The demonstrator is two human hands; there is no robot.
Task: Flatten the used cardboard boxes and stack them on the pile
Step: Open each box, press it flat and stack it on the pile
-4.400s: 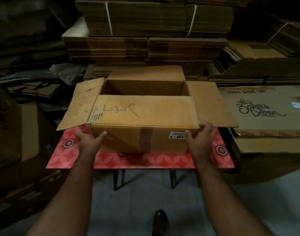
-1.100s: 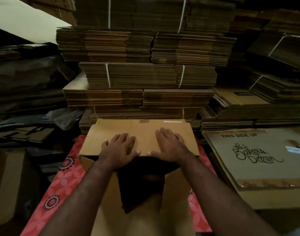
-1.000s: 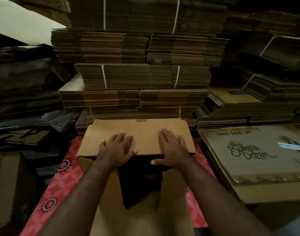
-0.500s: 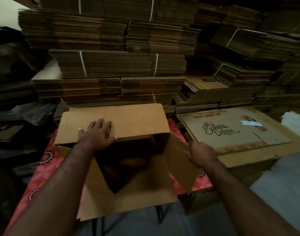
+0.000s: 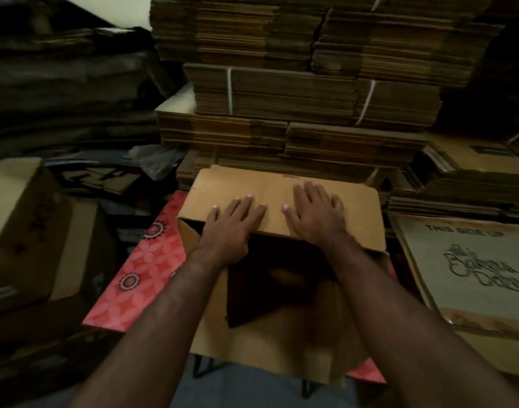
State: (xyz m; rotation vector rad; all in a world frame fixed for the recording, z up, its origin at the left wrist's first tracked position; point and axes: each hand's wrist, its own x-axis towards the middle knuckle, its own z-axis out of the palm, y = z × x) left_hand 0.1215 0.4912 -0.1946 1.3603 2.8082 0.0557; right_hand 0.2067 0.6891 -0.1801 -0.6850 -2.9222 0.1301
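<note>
Since half a second ago the right hand [image 5: 314, 219] has left the side flap and returned to the top panel. Left to right: left hand [image 5: 231, 228] flat, fingers straight, gripping nothing; right hand likewise, palm down. Both press the cardboard box [image 5: 282, 198], which lies on its side on the red patterned table [image 5: 143, 269], mouth gaping toward the person. Risk: uneven pressure could skid the box off the table or crumple the panel rather than fold it.

head-worn, facing forward-down, close over hands [image 5: 270, 219]
</note>
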